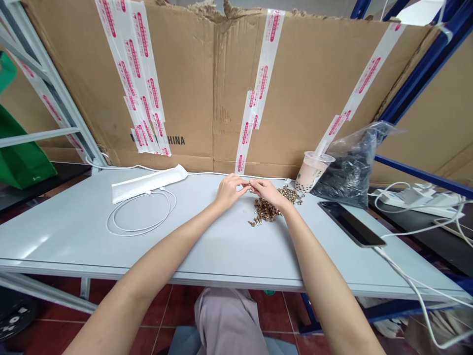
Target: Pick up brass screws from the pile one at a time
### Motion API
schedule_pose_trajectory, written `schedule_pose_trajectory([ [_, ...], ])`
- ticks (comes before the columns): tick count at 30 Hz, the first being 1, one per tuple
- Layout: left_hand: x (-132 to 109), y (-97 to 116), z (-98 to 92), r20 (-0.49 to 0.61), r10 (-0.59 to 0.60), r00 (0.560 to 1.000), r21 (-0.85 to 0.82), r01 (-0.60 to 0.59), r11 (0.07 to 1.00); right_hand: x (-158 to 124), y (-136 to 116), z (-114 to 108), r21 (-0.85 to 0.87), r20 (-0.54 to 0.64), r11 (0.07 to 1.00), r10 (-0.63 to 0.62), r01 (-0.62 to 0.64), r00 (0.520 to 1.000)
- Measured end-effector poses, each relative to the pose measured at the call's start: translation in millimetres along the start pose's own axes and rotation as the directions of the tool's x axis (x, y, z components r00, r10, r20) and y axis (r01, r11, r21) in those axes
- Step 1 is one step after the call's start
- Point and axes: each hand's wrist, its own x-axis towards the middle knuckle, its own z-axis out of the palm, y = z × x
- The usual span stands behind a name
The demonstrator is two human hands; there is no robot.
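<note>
gold-coloured screws [264, 211] lie in a loose heap on the pale grey table [66, 231], with a smaller cluster of screws [291, 195] just beyond it, near the back edge. the left hand [228, 192] and the right hand [268, 193] sit just above the heap, both drawn in narrow, their fingertips [244, 185] meeting over something tiny, most likely a single screw (too small to say which hand has it, or whether both do). the step in hand looks like fine fingertip work on one piece, and the next move calls for a steady, close pinch, since a part this small slips easily. to the left lie a coiled white cable [142, 231] and a long white packet [150, 183]. at the back right stand a bubble tea cup [312, 172] and a clear bag of dark small parts [351, 170], with a black phone [351, 224] lying flat nearer the table's right side. a white power strip [417, 201] sits off the table to the right, and taped cardboard [185, 84] stands behind it all.
</note>
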Motion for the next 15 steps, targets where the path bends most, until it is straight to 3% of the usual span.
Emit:
schedule_pose_trajectory([
  [6, 0.8, -2.1, -0.8, 0.006, -0.031, 0.999, -0.004, 0.031, 0.999, -2.4, -1.9, -5.2, 0.035, 0.081, 0.999, -0.001, -0.001, 0.997],
  [15, -0.3, -4.0, 0.7, -0.009, 0.024, 1.0, -0.006, -0.024, 1.0, -0.8, -1.8, 0.0, 0.123, 0.054, 0.992, -0.009, 0.003, 0.998],
])
